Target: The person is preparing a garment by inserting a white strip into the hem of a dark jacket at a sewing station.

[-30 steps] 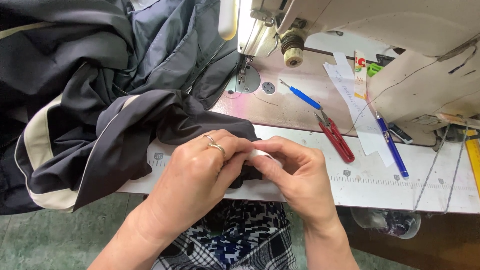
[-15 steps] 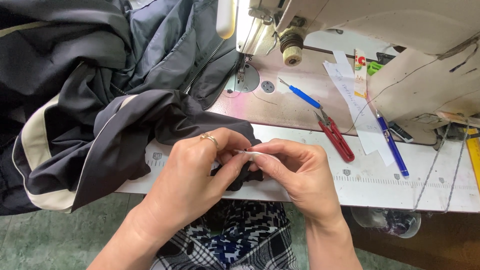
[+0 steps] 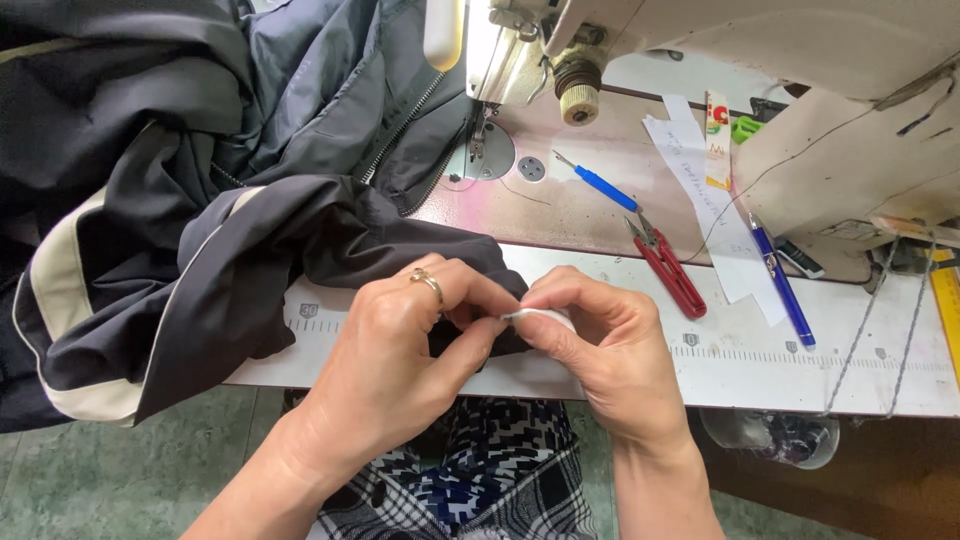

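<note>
A dark grey jacket (image 3: 190,200) with cream stripes and a zipper lies bunched over the left of the sewing table (image 3: 760,360). One corner of it reaches the table's front edge, where both hands meet. My left hand (image 3: 400,350), with a ring on one finger, pinches a small white label (image 3: 535,317) against the dark fabric. My right hand (image 3: 605,350) holds the same label from the right, between thumb and forefinger. The fabric under the fingers is mostly hidden.
A cream sewing machine (image 3: 760,60) stands at the back right, its needle area (image 3: 480,150) near the jacket's zipper. Red thread snips (image 3: 668,262), a blue-handled seam ripper (image 3: 600,184), a blue pen (image 3: 782,282) and white paper strips (image 3: 712,205) lie right of my hands.
Both hands have lifted slightly and the white label has come into view between the fingertips. The jacket and the tools have not moved.
</note>
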